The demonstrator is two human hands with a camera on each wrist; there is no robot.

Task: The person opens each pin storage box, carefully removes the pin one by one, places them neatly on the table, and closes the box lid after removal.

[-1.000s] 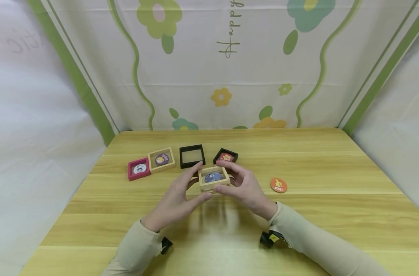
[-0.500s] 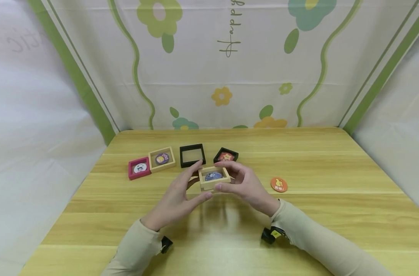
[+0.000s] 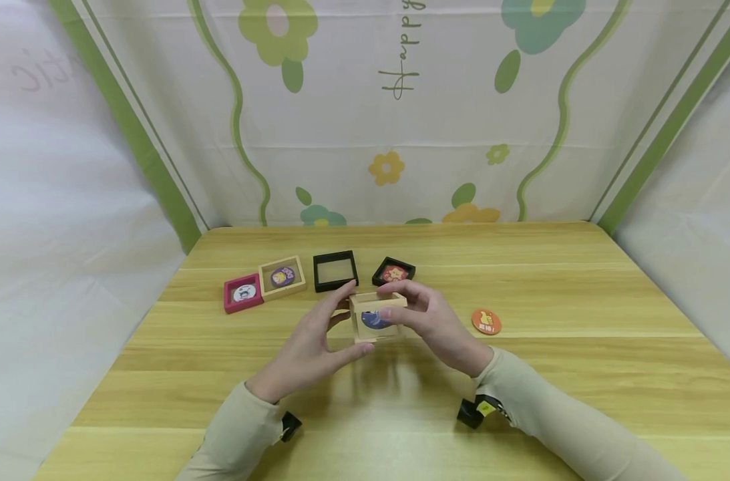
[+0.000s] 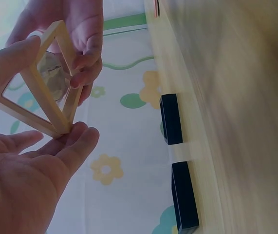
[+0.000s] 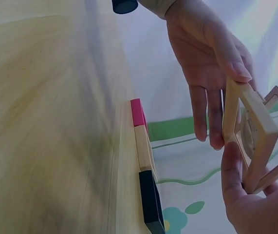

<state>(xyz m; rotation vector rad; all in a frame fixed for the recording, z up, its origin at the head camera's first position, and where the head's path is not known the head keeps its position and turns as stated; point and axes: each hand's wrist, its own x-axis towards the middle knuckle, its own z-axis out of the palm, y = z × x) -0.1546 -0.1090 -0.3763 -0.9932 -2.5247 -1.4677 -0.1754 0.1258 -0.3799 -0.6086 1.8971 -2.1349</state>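
Note:
Over the table's middle, both hands hold a pale wood-coloured display frame [image 3: 365, 306] with clear panes. Its two halves stand apart at an angle, like an opened case, plain in the left wrist view. Between the panes sits a round blue badge [image 3: 373, 321] with a printed figure. My left hand [image 3: 307, 337] grips the frame's left side between thumb and fingers. On the right side, my right hand [image 3: 433, 324] pinches the upper half, thumb in front and fingers behind. In the right wrist view, the frame [image 5: 265, 124] hides some fingertips.
Behind the hands lie a magenta frame [image 3: 228, 299] and a wood-coloured frame [image 3: 298, 270], touching, each with a badge. A black frame [image 3: 336, 288] shows no badge; a smaller black frame [image 3: 409, 275] holds a red one. A loose orange badge [image 3: 486, 321] lies right on the table [image 3: 581, 374].
The wood-coloured frame's halves have swung apart, the upper one tilting up. My right hand has shifted slightly right and raised its side; my left hand has barely moved.

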